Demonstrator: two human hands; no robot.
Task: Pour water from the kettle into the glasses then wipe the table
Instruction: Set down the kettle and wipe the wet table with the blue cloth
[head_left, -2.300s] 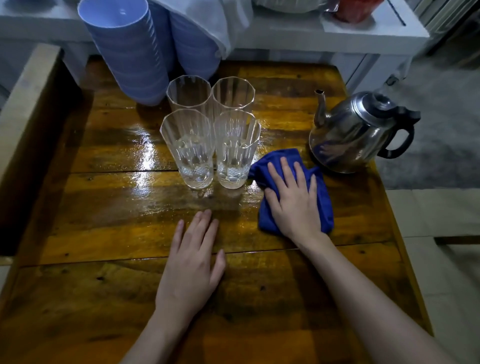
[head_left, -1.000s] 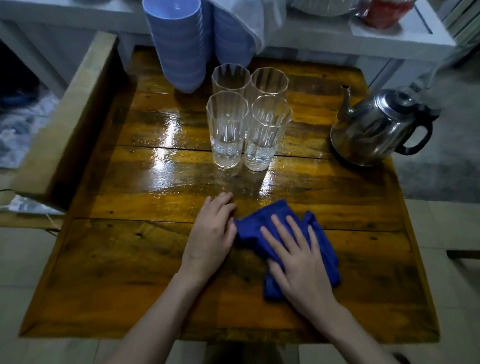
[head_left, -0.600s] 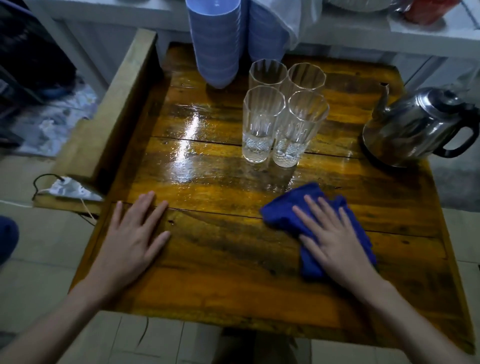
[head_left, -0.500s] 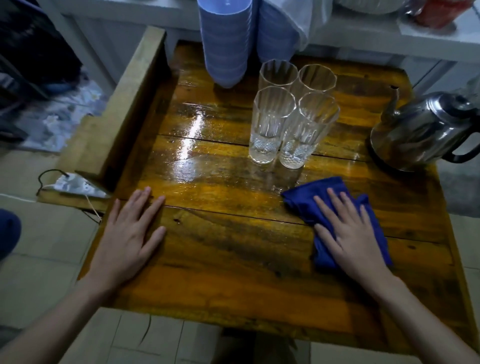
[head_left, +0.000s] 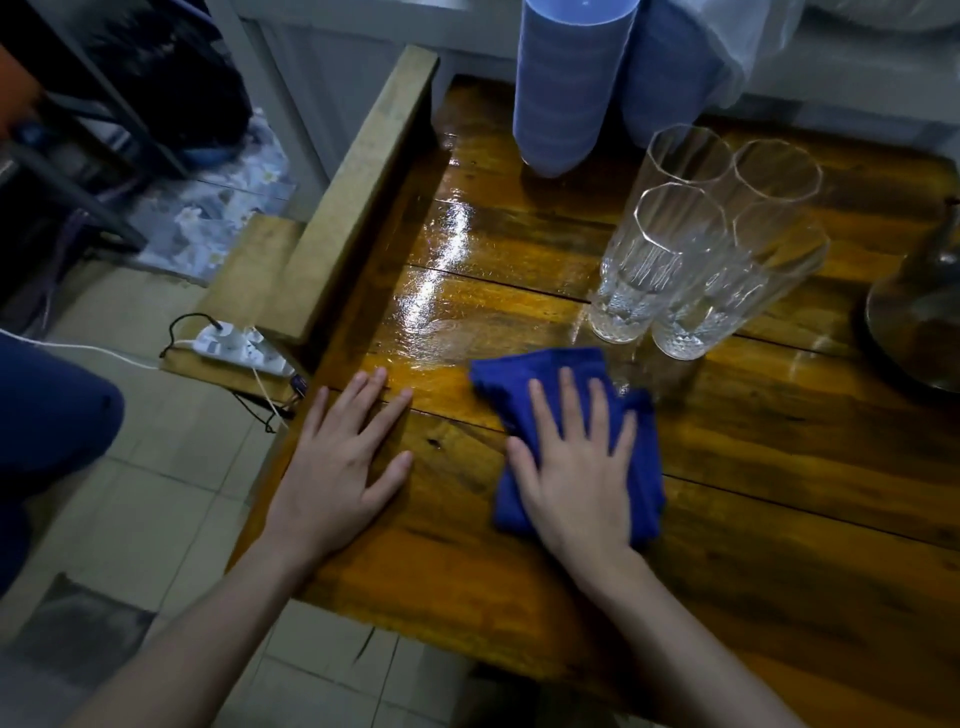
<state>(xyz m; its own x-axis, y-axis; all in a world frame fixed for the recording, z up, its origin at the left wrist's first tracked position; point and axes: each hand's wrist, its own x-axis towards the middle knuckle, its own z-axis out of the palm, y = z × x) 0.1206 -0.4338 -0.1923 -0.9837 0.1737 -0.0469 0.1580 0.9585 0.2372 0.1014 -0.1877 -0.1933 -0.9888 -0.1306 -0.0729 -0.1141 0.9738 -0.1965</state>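
My right hand (head_left: 579, 470) lies flat, fingers straight, pressing a folded blue cloth (head_left: 540, 376) onto the wet wooden table (head_left: 779, 467). My left hand (head_left: 340, 457) rests flat and open on the table near its left edge, touching nothing else. Several tall ribbed glasses (head_left: 660, 265) stand bunched together just beyond the cloth; the two nearest hold a little water. The metal kettle (head_left: 919, 322) sits at the right edge of the view, mostly cut off.
Two stacks of blue plastic cups (head_left: 566, 83) stand at the table's far side. A raised wooden rail (head_left: 363, 182) borders the table's left edge. A white power strip with cables (head_left: 239, 348) lies on a low ledge left of the table.
My right hand has slid the blue cloth leftward across the table, to just in front of the glasses. My left hand stays flat near the left edge. The view has swung left, cutting off the kettle.
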